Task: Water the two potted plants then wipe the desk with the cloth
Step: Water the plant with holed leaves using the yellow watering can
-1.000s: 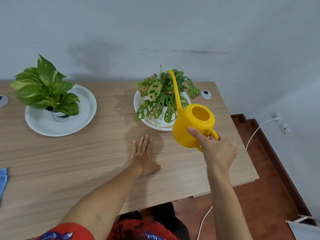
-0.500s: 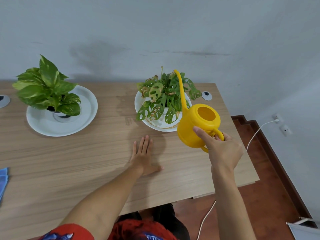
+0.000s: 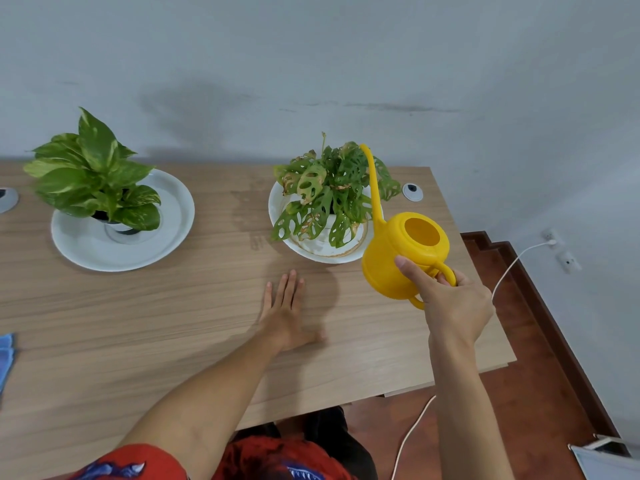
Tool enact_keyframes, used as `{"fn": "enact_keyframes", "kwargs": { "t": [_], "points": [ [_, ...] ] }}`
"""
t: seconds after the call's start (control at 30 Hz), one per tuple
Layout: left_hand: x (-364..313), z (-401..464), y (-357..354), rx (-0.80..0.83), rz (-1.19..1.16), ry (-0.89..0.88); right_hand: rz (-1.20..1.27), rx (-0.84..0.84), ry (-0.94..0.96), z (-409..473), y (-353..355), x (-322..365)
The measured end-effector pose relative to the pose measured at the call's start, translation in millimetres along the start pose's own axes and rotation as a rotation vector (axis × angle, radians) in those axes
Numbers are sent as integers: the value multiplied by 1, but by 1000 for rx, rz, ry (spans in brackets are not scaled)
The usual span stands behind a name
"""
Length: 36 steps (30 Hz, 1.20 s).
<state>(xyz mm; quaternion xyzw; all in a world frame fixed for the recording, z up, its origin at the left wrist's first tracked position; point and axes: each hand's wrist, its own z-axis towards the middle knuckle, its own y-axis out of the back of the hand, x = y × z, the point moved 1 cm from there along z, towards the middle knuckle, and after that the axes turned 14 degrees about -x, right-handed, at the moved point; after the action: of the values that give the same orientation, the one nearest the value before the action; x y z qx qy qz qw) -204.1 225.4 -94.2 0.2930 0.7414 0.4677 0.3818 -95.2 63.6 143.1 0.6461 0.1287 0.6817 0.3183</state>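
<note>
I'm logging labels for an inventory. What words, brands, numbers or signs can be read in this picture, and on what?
None can be read.
Watering can: plain yellow, no visible label.
Red garment: blue and white print, no legible letters.
Wall sockets: too small to tell.

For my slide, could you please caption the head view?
Right hand holds yellow watering can beside the holey-leaved plant; left hand flat on desk.

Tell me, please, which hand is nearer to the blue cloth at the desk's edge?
Left. The left hand lies flat on the desk mid-table, well right of the blue cloth. The right hand holds the yellow watering can farther right.
</note>
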Motion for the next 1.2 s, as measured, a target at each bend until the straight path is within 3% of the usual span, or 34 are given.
{"fn": "enact_keyframes", "kwargs": {
  "t": [1.2],
  "points": [
    [-1,-3,3,0,-25,10,13,-5,-8,4,-3,-3]
  ]
}}
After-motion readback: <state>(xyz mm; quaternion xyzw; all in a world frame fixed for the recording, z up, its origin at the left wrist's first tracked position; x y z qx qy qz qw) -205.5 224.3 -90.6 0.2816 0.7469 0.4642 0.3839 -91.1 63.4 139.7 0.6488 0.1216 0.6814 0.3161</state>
